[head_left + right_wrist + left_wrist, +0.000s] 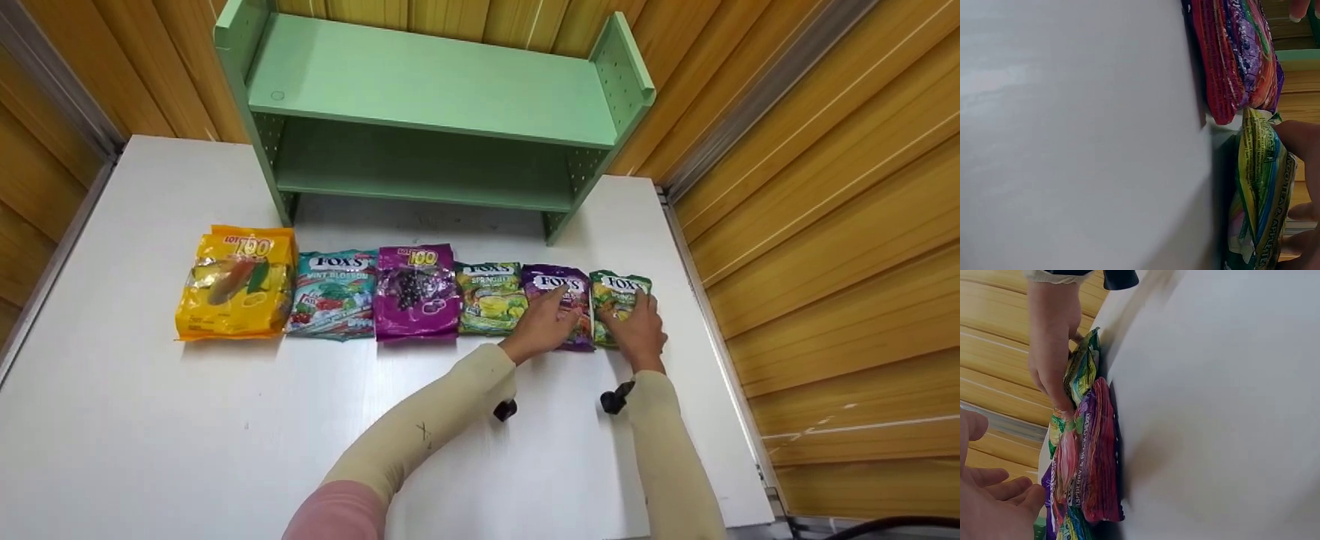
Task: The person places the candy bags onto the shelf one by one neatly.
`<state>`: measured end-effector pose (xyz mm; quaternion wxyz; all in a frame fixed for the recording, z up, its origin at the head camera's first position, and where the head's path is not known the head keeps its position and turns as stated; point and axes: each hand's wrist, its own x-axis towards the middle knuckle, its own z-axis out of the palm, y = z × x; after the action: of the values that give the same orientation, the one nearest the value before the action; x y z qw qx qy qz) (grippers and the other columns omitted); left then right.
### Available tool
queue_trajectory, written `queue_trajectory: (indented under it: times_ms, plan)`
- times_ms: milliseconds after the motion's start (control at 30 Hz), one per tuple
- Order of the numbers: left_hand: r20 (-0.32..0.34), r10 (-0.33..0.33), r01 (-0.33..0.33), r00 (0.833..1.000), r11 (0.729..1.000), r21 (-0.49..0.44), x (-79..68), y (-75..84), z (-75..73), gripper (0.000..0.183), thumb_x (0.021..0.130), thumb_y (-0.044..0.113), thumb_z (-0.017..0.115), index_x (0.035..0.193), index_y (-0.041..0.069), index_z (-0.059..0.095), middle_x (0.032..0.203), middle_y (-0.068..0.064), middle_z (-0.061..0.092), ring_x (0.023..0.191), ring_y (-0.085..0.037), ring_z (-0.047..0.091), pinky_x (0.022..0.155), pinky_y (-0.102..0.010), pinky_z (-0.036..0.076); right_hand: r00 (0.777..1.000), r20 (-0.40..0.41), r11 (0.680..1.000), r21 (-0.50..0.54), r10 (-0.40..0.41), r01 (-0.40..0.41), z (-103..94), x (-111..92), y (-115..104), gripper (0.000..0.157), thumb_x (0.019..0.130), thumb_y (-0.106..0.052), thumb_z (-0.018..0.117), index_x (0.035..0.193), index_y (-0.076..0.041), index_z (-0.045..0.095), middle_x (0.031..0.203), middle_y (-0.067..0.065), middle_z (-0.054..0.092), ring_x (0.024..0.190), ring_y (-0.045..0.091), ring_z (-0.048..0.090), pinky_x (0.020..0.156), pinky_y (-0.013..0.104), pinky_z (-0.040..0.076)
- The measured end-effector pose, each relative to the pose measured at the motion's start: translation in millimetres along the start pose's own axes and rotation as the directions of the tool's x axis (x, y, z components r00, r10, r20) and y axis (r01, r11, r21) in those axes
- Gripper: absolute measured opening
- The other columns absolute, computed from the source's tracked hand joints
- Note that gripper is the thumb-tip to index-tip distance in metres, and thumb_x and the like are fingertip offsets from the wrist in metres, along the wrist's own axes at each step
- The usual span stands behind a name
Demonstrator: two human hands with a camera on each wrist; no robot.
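Observation:
Six candy bags lie in a row on the white table. At the right end is a small green FOX'S candy bag (619, 288), with my right hand (639, 330) gripping it, thumb at its left edge and fingers along the right. Left of it lies a purple FOX'S candy bag (555, 279); its red pleated underside (1216, 67) shows in the right wrist view. Over this purple bag my left hand (543, 326) hovers with loosely spread fingers, holding nothing. In the left wrist view the left fingers (1002, 486) are beside the purple bag.
Further left lie a yellow-green FOX'S bag (491, 296), a purple LOT 100 bag (416, 315), a teal FOX'S bag (331, 289) and a yellow LOT 100 bag (232, 304). A green two-tier shelf (435, 79) stands behind. Wood-patterned walls (840, 262) border the table (187, 435).

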<state>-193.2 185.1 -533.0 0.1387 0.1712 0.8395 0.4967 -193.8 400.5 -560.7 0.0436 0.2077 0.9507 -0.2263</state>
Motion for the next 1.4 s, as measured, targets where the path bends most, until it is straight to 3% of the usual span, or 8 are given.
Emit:
queue_trajectory:
  times_ms: [200,433,667,900,1033,1400]
  plan:
    - [0.008,-0.025,0.026,1.000,0.996,-0.087,1.8,1.3,5.0,0.057,0.100,0.035,0.049,0.150,0.010,0.035,0.151,-0.010,0.043,0.140,-0.025,0.041,0.117,-0.038,0.033,0.999,-0.033,0.995,0.096,0.034,-0.031,-5.4,-1,6,0.089,0.089,-0.051,0.060,0.154,-0.008,0.018,0.159,0.018,0.024,0.141,0.044,0.030,0.112,0.061,0.025]
    - [0.007,-0.047,0.047,0.999,0.985,-0.167,3.9,3.0,10.3,0.057,0.098,0.036,0.052,0.147,0.011,0.039,0.133,-0.013,0.061,0.118,-0.024,0.060,0.104,-0.037,0.046,0.994,-0.075,0.964,0.262,0.077,-0.054,-11.6,-4,6,0.082,0.089,-0.042,0.063,0.153,-0.008,0.026,0.154,0.021,0.034,0.140,0.038,0.035,0.115,0.050,0.030]
    - [0.051,-0.070,0.081,0.996,0.960,-0.267,1.8,2.6,13.1,0.058,0.099,0.037,0.052,0.149,0.012,0.036,0.142,-0.011,0.053,0.121,-0.022,0.060,0.100,-0.033,0.049,0.988,-0.034,0.889,0.443,0.148,-0.118,-17.6,-9,7,0.082,0.087,-0.044,0.068,0.153,-0.015,0.028,0.155,0.016,0.034,0.135,0.033,0.039,0.113,0.045,0.035]
    - [0.084,-0.068,0.091,0.994,0.946,-0.311,2.3,1.8,17.9,0.059,0.100,0.037,0.050,0.150,0.011,0.033,0.147,-0.009,0.048,0.125,-0.022,0.058,0.102,-0.032,0.049,0.981,0.031,0.789,0.589,0.194,-0.175,-22.5,-17,6,0.084,0.087,-0.048,0.067,0.154,-0.019,0.026,0.161,0.009,0.024,0.146,0.027,0.027,0.119,0.041,0.028]
    - [0.087,-0.062,0.088,0.994,0.940,-0.330,2.6,1.9,19.2,0.060,0.100,0.037,0.051,0.151,0.011,0.033,0.147,-0.011,0.048,0.126,-0.024,0.057,0.103,-0.033,0.048,0.976,0.048,0.744,0.640,0.211,-0.193,-22.8,-22,2,0.080,0.088,-0.045,0.067,0.153,-0.020,0.027,0.160,0.008,0.025,0.145,0.025,0.027,0.118,0.039,0.028]
    - [0.112,-0.042,0.087,0.993,0.899,-0.428,1.5,2.6,24.7,0.062,0.098,0.031,0.055,0.151,0.008,0.031,0.145,-0.016,0.048,0.129,-0.027,0.054,0.107,-0.035,0.045,0.977,0.013,0.681,0.715,0.212,-0.158,-16.8,-34,-3,0.076,0.087,-0.041,0.070,0.150,-0.017,0.033,0.159,0.006,0.030,0.146,0.023,0.027,0.119,0.038,0.026]
